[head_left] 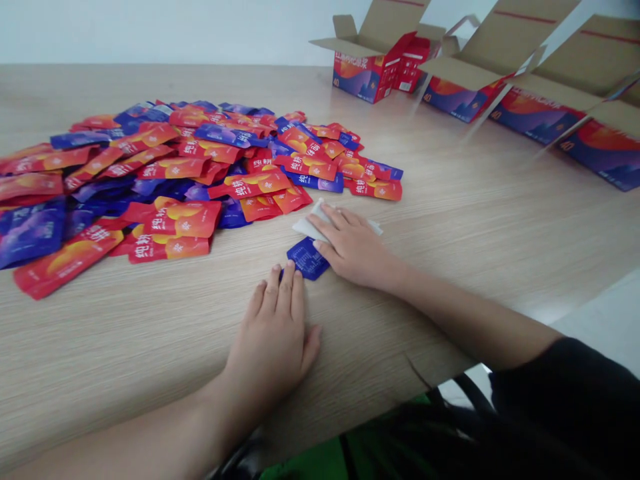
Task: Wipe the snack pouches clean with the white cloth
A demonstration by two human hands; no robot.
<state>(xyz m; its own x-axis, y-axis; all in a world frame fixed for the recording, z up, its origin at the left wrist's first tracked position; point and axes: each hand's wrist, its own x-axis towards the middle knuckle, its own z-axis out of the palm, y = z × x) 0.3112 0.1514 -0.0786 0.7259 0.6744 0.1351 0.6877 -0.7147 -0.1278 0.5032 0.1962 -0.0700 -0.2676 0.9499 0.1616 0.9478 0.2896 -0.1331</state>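
Note:
My left hand (275, 320) lies flat on the table, its fingers stretched out and its fingertips on the left end of a small blue pouch (309, 259). White printing shows on the side of this pouch that faces up. Under the fingers of my right hand (357, 247) is a folded white cloth or tissue (306, 227), held against the table at the pouch's upper right edge. The right thumb touches the pouch. Beyond both hands spreads a large heap of red-orange pouches (175, 230) and blue pouches (30, 230).
Several open cardboard boxes with red and blue printing, among them a box (357, 77) at the back and a box (600, 153) at the right, stand along the far right of the wooden table (125, 360). A white wall (150, 30) rises behind.

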